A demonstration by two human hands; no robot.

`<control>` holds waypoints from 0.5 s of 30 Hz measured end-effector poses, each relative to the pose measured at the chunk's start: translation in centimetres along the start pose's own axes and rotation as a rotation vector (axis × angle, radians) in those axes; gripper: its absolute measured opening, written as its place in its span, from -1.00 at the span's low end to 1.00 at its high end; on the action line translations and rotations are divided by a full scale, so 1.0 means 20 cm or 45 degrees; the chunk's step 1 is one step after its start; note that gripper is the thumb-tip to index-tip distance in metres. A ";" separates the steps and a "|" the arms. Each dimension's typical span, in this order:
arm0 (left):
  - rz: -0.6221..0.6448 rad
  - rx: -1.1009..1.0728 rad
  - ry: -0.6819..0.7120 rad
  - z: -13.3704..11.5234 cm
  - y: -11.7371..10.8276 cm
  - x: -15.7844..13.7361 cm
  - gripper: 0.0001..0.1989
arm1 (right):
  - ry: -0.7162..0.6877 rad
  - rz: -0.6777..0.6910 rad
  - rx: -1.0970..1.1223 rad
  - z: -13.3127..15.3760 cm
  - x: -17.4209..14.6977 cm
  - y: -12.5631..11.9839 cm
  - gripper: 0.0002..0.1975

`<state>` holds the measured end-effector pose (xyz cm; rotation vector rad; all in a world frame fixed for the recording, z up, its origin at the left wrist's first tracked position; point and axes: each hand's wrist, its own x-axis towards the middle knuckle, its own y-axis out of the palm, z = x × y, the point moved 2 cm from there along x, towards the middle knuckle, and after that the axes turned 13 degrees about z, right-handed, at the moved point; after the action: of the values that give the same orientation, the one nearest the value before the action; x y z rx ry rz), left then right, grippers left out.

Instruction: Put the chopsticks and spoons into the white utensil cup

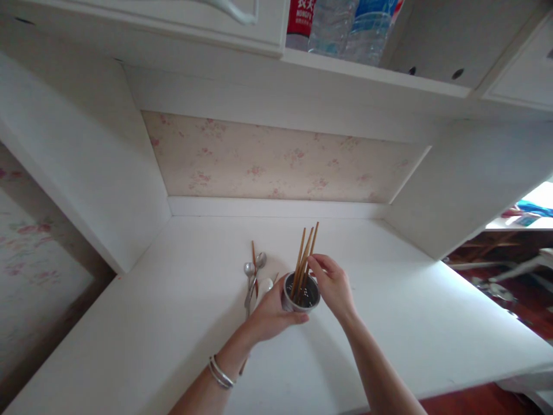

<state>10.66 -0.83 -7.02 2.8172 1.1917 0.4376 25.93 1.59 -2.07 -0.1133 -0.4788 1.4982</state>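
My left hand is wrapped round a round metal cup with a dark inside, tilted a little toward me. Several wooden chopsticks stand in it, leaning to the right. My right hand is at the cup's right side, thumb and finger pinched on one chopstick. Left of the cup, metal spoons, a white spoon and a reddish-brown chopstick lie on the white desk. My left forearm covers part of that pile.
White side panels stand left and right of the desk, with a low ledge at the back. Overhead, an open shelf holds plastic bottles beside a cupboard door. Cluttered shelving shows at far right.
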 end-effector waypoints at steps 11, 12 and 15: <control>0.001 0.053 -0.006 0.00 0.00 0.00 -0.22 | -0.028 0.230 0.052 -0.03 -0.03 0.01 -0.68; 0.006 0.054 -0.005 -0.01 0.00 0.00 -0.23 | -0.013 0.259 0.089 -0.05 -0.04 0.00 -0.68; 0.030 0.045 -0.012 -0.02 0.00 0.00 -0.21 | 0.045 0.348 0.283 -0.11 -0.05 -0.01 -0.64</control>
<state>10.57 -0.82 -6.56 2.8627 1.1777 0.4083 26.85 1.06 -4.21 -0.0305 -0.2724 1.8042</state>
